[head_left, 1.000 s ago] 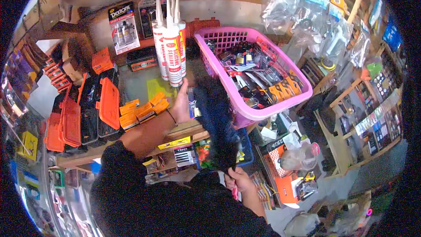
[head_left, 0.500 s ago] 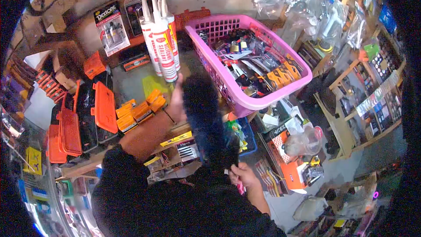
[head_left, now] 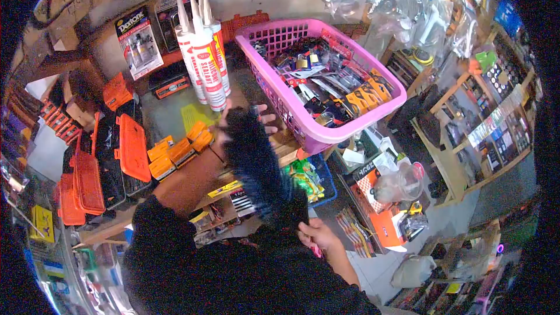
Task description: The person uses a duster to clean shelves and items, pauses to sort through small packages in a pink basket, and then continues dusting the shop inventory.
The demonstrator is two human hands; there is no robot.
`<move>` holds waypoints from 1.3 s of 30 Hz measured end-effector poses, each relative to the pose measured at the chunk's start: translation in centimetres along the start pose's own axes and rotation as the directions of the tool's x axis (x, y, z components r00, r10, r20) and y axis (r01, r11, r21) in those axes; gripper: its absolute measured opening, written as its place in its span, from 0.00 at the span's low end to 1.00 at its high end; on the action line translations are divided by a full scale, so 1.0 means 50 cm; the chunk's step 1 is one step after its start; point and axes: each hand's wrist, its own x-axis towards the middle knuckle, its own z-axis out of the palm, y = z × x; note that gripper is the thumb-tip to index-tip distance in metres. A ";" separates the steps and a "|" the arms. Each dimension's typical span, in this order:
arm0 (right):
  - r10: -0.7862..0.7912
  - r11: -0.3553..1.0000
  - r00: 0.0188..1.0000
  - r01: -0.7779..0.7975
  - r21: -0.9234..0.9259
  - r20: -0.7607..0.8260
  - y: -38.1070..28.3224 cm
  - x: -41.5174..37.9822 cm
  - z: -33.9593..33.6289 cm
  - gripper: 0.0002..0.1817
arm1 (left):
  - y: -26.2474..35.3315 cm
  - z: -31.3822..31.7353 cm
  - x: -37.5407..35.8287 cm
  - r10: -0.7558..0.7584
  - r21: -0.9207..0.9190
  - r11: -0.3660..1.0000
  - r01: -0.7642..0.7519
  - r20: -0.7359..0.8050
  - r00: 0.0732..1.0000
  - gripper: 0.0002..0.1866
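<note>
A dark, bristly brush-like object (head_left: 259, 166) slants across the middle of the view. My left hand (head_left: 230, 125) is at its upper end, with several fingers spread past its right side; the palm is hidden behind it. Lower down, my right hand (head_left: 315, 234) is closed round the object's lower end, where a bit of pink shows. Just beyond my left hand stand white sealant tubes (head_left: 201, 61) with long nozzles. To the right is a pink basket (head_left: 312, 134) of packaged goods. Small orange boxes (head_left: 181, 150) lie beside my left wrist.
Orange-lidded cases (head_left: 133, 147) stand at the left. Plastic bags (head_left: 402, 9) hang at the upper right. A blue tray (head_left: 331, 184) with green packets sits below the basket. Farther right are a clear plastic container (head_left: 402, 185) and wooden shelving (head_left: 484, 181).
The fingers of my left hand now show spread past the dark object's right side. The object's upper end has shifted left and down. The surroundings have shifted slightly left in view.
</note>
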 end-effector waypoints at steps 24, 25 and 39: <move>-0.016 1.000 0.998 0.015 0.028 0.055 0.003 0.026 -0.009 0.18 | -0.013 -0.027 -0.001 0.106 0.050 0.993 -0.110 0.069 0.992 0.44; -0.001 1.000 0.999 0.000 0.021 0.048 0.000 0.027 -0.006 0.18 | -0.019 0.011 0.005 0.106 0.053 0.993 -0.110 0.069 0.992 0.44; 0.038 0.998 0.999 -0.038 0.045 -0.004 -0.001 0.025 -0.002 0.17 | -0.017 -0.037 0.000 0.230 0.063 0.973 -0.222 -0.176 0.957 0.37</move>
